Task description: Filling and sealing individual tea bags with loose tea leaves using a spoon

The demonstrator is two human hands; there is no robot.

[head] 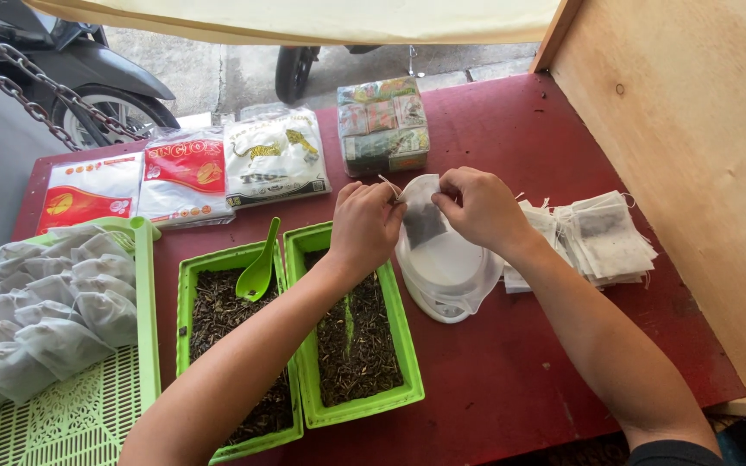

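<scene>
Both hands hold a small white filter bag (423, 216) with dark tea inside, above a white kitchen scale (446, 289). My left hand (364, 223) pinches the bag's top left edge and its string. My right hand (477, 207) pinches the top right edge. Under my left forearm stand two green trays of loose dark tea (354, 332), (218, 319). A green scoop (258, 269) rests in the left tray.
A stack of empty white filter bags (602, 237) lies right of the scale. A green basket (88, 406) at left holds several filled bags (45, 302). Tea packets (274, 155) and a wrapped bundle (383, 125) line the red table's far edge. A wooden wall (692, 155) stands at right.
</scene>
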